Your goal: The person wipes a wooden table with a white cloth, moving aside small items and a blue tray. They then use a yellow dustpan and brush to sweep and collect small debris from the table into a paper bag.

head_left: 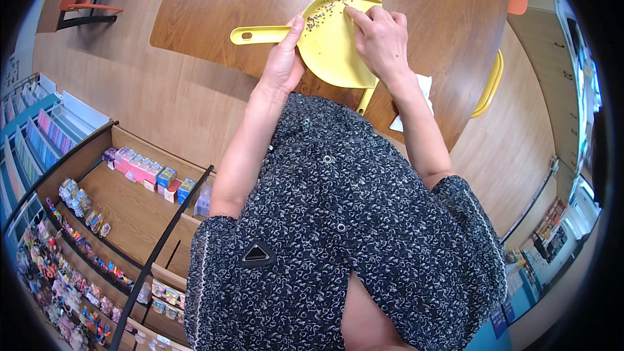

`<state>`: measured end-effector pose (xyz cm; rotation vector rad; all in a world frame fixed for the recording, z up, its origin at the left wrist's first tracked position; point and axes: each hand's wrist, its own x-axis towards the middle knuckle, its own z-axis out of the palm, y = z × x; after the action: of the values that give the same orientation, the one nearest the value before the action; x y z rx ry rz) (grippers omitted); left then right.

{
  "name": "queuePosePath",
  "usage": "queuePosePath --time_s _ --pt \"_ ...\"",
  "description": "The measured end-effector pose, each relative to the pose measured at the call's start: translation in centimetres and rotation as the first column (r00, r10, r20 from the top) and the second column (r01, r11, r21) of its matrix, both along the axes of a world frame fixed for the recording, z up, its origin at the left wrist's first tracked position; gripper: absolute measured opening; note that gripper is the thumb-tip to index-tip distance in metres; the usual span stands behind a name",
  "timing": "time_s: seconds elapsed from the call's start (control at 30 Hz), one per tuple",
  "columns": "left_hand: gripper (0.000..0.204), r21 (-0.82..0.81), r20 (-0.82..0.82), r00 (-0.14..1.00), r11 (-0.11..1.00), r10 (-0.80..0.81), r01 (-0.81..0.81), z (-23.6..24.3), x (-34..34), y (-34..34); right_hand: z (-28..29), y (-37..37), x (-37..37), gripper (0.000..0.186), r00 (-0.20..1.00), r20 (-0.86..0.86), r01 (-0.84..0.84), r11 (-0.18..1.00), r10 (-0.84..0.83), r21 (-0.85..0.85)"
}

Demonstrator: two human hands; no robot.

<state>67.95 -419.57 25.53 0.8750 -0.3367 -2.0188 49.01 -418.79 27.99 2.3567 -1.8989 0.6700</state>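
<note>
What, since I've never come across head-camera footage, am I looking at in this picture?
There's no machine: these are a person's two bare hands. A fisheye camera on the person's head looks down, so straight edges bend. The left hand holds a yellow dustpan near its handle, over a wooden table. Small dark bits lie in the pan; the right hand reaches its index finger toward them, though touching is unclear. Something white, perhaps paper or cloth, lies on the table too.
</note>
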Motion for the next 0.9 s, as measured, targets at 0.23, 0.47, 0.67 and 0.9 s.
queuePosePath --time_s 0.23,0.47,0.67,0.9 --pt "0.04 0.015 0.004 1.0 1.0 0.001 -0.001 0.0 0.1 -0.2 0.0 0.4 2.3 0.036 0.989 -0.051 -0.14 0.989 0.142 0.037" --pt "0.044 -0.003 0.007 1.0 1.0 -0.02 0.02 -0.2 0.2 0.1 -0.3 0.4 1.9 0.038 0.995 -0.032 -0.093 0.992 0.096 0.08" --pt "0.042 0.004 -0.001 1.0 1.0 0.002 -0.002 -0.6 0.5 0.2 0.1 1.3 -0.1 0.032 0.999 0.002 -0.037 0.997 0.037 0.073" --pt "0.041 0.009 -0.005 1.0 1.0 0.009 -0.009 -0.1 0.4 0.3 -0.1 0.7 2.0 0.03 0.995 0.029 -0.095 0.995 0.094 0.036"
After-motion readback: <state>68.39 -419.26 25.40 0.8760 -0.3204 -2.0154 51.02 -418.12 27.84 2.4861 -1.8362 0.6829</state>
